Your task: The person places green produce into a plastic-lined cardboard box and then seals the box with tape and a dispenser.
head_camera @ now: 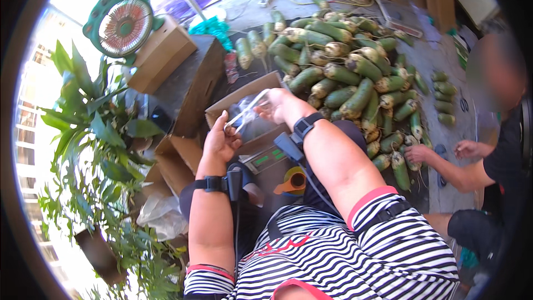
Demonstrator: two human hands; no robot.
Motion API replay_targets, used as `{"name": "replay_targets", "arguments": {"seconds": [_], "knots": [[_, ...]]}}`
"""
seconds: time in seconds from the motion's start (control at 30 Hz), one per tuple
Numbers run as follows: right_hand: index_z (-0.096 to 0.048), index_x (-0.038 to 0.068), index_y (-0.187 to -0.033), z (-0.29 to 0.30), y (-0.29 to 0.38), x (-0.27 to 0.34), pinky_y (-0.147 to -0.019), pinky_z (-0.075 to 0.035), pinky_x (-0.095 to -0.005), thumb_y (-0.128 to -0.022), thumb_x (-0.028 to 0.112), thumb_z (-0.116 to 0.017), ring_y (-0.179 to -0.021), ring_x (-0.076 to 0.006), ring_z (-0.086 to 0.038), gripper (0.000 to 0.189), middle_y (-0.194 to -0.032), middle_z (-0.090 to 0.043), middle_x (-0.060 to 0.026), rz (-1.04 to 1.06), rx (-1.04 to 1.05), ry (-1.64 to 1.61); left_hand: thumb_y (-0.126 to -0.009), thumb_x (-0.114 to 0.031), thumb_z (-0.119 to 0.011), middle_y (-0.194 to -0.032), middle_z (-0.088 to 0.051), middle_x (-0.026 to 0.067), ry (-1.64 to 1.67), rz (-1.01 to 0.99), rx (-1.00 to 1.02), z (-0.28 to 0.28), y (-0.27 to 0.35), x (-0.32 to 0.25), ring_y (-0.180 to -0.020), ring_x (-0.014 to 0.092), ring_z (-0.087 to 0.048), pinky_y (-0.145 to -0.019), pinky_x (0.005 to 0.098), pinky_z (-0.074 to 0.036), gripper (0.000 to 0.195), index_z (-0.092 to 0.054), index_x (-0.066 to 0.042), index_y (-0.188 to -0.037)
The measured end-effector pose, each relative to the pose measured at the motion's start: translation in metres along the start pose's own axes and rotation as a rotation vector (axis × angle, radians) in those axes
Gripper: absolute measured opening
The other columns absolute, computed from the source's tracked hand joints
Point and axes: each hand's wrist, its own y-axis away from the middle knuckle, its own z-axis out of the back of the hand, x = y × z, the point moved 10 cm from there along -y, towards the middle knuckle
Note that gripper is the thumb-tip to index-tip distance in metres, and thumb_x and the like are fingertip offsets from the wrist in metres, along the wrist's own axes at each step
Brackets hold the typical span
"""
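Observation:
My left hand (220, 139) pinches one end of a twisted white strip (246, 112), either a plastic tie or the gathered edge of a bag. The other end of the strip is held by my right hand (275, 106), palm turned up and fingers curled. Both hands are over an open cardboard box (266, 80). Inside it lies a clear plastic bag (255, 130), whose contents are hard to make out. Under the near side of the box is a digital scale (263, 159) with a lit green display.
A tape dispenser (292, 181) lies near my legs. Green radishes (341, 73) form a large heap ahead and right; another person's hand (417, 154) touches some. Left are an electric fan (125, 28) on a carton (164, 52), and leafy plants (104, 129). A flat scale (399, 17) sits beyond.

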Motion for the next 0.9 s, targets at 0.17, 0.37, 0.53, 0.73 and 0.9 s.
{"name": "replay_targets", "arguments": {"seconds": [0.17, 0.37, 0.53, 0.73, 0.9], "knots": [[-0.051, -0.007, -0.117, 0.006, -0.014, -0.007, -0.067, -0.061, -0.0447, -0.099, 0.013, -0.029, -0.081, -0.0383, -0.069, 0.035, -0.104, -0.063, -0.0289, 0.034, -0.138, -0.333, -0.095, -0.026, -0.061, -0.073, -0.055, 0.0089, 0.409, -0.029, 0.006, 0.028, -0.028, 0.009, -0.084, 0.028, -0.065, -0.079, 0.0428, -0.059, 0.026, -0.052, -0.003, -0.086], [-0.053, -0.002, -0.115, 0.028, -0.028, 0.018, -0.073, -0.052, -0.0486, -0.094, 0.014, -0.039, -0.079, -0.0332, -0.063, 0.03, -0.1, -0.062, -0.023, 0.382, -0.33, 0.117, -0.097, -0.019, -0.056, -0.109, -0.061, 0.0152, -0.291, -0.243, -0.082, 0.012, -0.03, 0.008, -0.099, 0.028, -0.064, -0.085, 0.0358, -0.055, 0.029, -0.053, 0.005, -0.115], [-0.055, 0.0, -0.12, -0.035, 0.081, 0.061, -0.094, -0.046, -0.0464, -0.081, 0.013, -0.058, -0.114, -0.0383, -0.057, 0.042, -0.112, -0.063, -0.0212, 0.939, -0.654, 1.303, -0.076, 0.002, -0.058, -0.135, -0.047, 0.0282, -1.341, -1.187, -0.297, -0.033, 0.022, -0.035, -0.121, 0.044, -0.05, -0.107, 0.0441, -0.038, 0.048, -0.056, 0.0, -0.124], [-0.071, 0.023, -0.11, -0.066, 0.047, 0.02, -0.1, -0.039, -0.0498, -0.082, 0.012, -0.057, -0.123, -0.0315, -0.05, 0.033, -0.124, -0.058, -0.0128, 0.69, -0.159, 1.866, -0.083, -0.017, -0.056, -0.108, -0.065, 0.0248, -1.739, -0.268, -0.036, -0.018, -0.044, 0.014, -0.101, 0.042, -0.063, -0.093, 0.0451, -0.05, 0.032, -0.068, -0.001, -0.107], [-0.063, 0.031, -0.128, -0.05, 0.013, -0.008, -0.111, -0.027, -0.0549, -0.086, 0.012, -0.051, -0.134, -0.0347, -0.041, 0.048, -0.14, -0.05, -0.0116, 0.408, -0.054, 2.08, -0.084, -0.019, -0.056, -0.099, -0.067, 0.0251, -1.566, -0.619, -0.263, -0.02, -0.03, -0.021, -0.096, 0.041, -0.065, -0.088, 0.0462, -0.051, 0.026, -0.07, 0.001, -0.093]]}}
